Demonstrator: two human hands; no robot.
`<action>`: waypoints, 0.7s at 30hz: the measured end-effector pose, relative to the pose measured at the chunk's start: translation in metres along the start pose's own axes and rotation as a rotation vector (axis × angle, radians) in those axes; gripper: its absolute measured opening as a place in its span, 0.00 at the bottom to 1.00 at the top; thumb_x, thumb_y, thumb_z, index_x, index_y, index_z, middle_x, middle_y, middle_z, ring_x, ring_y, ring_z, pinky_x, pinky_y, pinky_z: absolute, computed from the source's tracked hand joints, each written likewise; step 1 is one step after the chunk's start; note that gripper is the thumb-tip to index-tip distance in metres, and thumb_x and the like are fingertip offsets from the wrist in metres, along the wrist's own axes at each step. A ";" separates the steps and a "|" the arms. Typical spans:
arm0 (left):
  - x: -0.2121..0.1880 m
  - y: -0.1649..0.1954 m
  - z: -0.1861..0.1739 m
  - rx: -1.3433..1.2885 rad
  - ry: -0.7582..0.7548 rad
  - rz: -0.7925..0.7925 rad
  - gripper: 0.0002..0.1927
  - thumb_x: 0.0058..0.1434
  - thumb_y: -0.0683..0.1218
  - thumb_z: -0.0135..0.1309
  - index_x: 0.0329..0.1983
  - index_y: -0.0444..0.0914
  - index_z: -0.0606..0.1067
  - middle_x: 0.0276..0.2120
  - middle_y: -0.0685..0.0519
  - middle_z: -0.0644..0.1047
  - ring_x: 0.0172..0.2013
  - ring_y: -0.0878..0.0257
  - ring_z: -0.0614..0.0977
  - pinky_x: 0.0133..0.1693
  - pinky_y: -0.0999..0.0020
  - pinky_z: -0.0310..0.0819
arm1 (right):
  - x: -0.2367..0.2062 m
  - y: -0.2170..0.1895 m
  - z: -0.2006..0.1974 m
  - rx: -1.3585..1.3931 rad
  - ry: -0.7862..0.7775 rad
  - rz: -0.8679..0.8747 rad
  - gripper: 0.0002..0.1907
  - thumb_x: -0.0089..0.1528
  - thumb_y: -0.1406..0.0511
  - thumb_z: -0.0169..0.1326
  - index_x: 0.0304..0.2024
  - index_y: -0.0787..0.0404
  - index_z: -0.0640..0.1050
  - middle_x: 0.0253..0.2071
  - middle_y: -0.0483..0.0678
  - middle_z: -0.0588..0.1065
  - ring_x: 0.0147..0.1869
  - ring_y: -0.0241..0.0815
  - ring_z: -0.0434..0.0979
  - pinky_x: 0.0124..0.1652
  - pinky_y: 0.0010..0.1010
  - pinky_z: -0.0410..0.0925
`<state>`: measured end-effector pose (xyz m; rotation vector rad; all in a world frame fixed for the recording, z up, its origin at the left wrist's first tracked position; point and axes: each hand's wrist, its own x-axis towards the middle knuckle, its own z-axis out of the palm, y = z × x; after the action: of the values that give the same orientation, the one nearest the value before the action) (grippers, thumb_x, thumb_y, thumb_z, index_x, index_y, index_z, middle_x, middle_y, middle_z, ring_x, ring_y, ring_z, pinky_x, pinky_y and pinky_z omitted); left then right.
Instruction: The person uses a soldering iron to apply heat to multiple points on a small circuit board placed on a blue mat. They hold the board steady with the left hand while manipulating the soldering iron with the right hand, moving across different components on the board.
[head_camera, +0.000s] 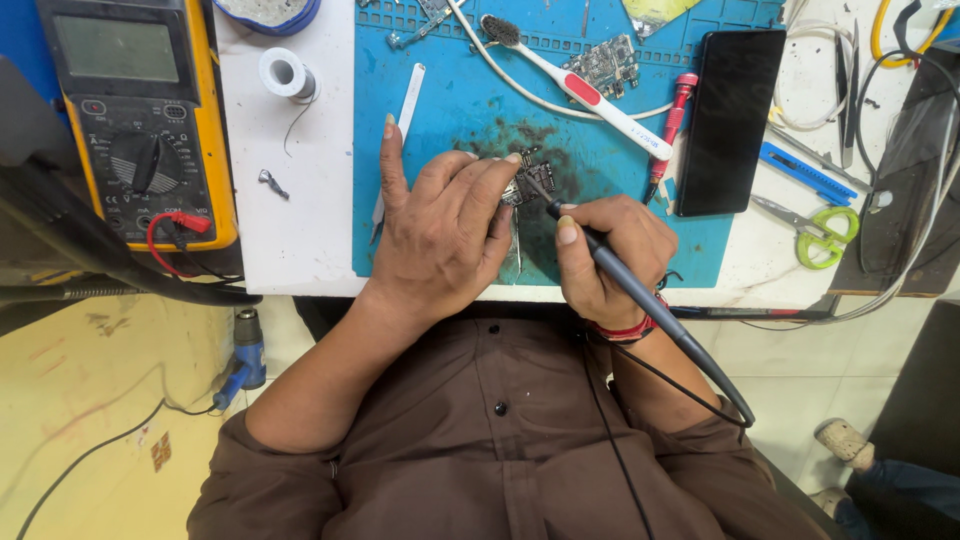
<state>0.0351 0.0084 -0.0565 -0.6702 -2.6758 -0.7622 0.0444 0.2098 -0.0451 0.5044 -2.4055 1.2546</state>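
My left hand (440, 225) lies on the blue work mat (440, 90), its fingertips pinning a small dark circuit board (532, 180) on a sooty patch of the mat. My right hand (605, 258) grips a grey soldering iron (640, 290) like a pen. The iron's tip touches the board right beside my left fingertips. Its black cord runs down over my brown shirt. A red band circles my right wrist.
A yellow multimeter (145, 120) with red lead stands at the left. A solder spool (283, 72) lies on the white table. On the mat are a toothbrush (585, 92), another circuit board (605, 65), a red screwdriver (672, 125) and a black phone (728, 120). Green scissors (820, 232) and tweezers lie right.
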 end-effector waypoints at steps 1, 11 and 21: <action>0.000 0.000 0.000 -0.003 0.000 -0.001 0.24 0.70 0.46 0.58 0.67 0.38 0.69 0.51 0.55 0.79 0.57 0.57 0.77 0.73 0.37 0.29 | 0.000 0.000 0.000 -0.001 -0.007 -0.008 0.05 0.67 0.70 0.58 0.37 0.66 0.75 0.34 0.52 0.78 0.31 0.47 0.78 0.33 0.31 0.67; -0.001 0.000 0.001 0.014 -0.003 0.000 0.23 0.70 0.46 0.58 0.67 0.39 0.70 0.50 0.55 0.79 0.57 0.58 0.77 0.74 0.37 0.29 | 0.000 -0.001 0.000 -0.006 -0.023 -0.004 0.04 0.67 0.70 0.58 0.38 0.66 0.76 0.34 0.53 0.79 0.34 0.48 0.79 0.34 0.31 0.69; 0.000 0.000 0.001 0.010 -0.001 -0.002 0.23 0.69 0.46 0.58 0.67 0.39 0.70 0.51 0.56 0.79 0.57 0.58 0.77 0.74 0.37 0.29 | 0.001 -0.001 0.000 -0.005 -0.010 -0.003 0.04 0.65 0.71 0.58 0.37 0.67 0.75 0.34 0.53 0.78 0.34 0.49 0.79 0.33 0.31 0.69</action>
<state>0.0354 0.0089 -0.0573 -0.6650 -2.6795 -0.7492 0.0439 0.2093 -0.0436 0.5142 -2.4143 1.2476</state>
